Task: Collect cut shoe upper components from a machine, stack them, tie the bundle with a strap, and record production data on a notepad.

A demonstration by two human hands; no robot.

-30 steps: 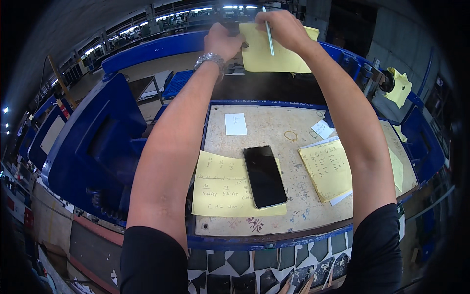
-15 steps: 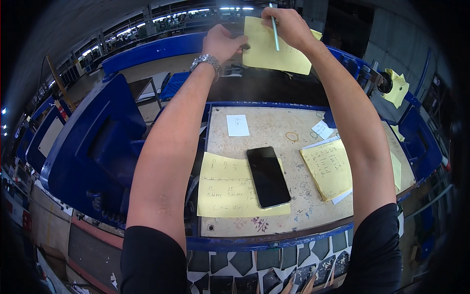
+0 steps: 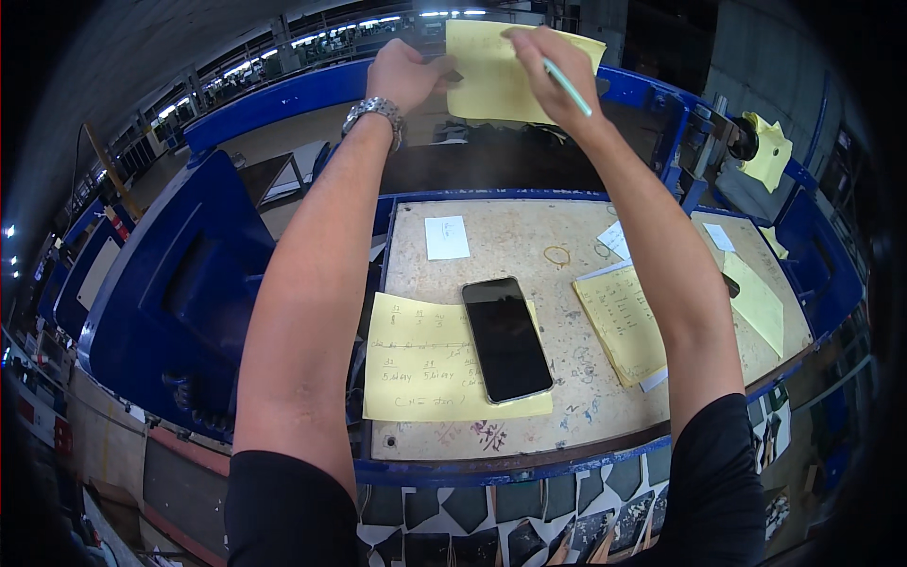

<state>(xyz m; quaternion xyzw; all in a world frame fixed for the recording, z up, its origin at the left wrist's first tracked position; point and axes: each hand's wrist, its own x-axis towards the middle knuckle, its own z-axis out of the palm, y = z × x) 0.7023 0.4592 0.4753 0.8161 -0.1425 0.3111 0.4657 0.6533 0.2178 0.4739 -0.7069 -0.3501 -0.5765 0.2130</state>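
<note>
My left hand [image 3: 408, 77], with a metal watch [image 3: 375, 118] on its wrist, pinches a small dark piece [image 3: 453, 76] at the left edge of a yellow paper sheet [image 3: 487, 94]. The sheet stands raised beyond the table's far side. In front of it, my right hand [image 3: 564, 83] grips a pale green pen [image 3: 569, 88], its rear end slanting down to the right. The fingers partly hide the pen's tip, and I cannot tell whether it touches the paper. Below my arms, a black phone [image 3: 508, 340] lies partly over a handwritten yellow sheet [image 3: 411, 359].
The worn table [image 3: 557, 222] has a blue frame. On it lie a white slip [image 3: 447, 237], a yellow rubber band [image 3: 556, 255] and a stack of yellow written sheets [image 3: 614, 326]. Blue machine parts [image 3: 179, 293] flank it; cut dark pieces [image 3: 463, 510] hang below the front edge.
The pen has swung from nearly upright to a slant, and my right hand has turned and lowered. My left hand keeps its hold at the sheet's edge. The whole view has shifted slightly.
</note>
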